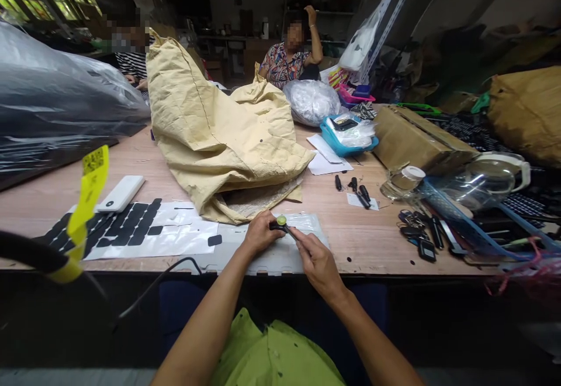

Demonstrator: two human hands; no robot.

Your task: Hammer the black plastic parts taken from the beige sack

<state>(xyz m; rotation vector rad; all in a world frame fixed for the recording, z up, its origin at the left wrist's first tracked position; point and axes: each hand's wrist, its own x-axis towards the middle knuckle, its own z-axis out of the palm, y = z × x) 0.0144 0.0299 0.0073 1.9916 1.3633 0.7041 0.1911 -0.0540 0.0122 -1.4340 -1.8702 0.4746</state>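
My left hand point(258, 233) and my right hand point(316, 259) meet over a clear plastic sheet point(307, 222) at the front edge of the wooden table point(350, 228). Together they grip a small black part with a yellow-green round top point(281, 222). Left fingers pinch its head end; right fingers are closed on its dark stem. Left of my hands lie white sheets carrying rows of black adhesive pads point(127, 225) and one loose black pad point(214, 240).
A big crumpled tan sack point(219, 134) lies behind my hands. A white power bank point(120, 193), small black parts point(357, 190), a pile of black keys point(421, 234), a blue tray point(346, 140), a cardboard box point(416, 137). Two people sit across the table.
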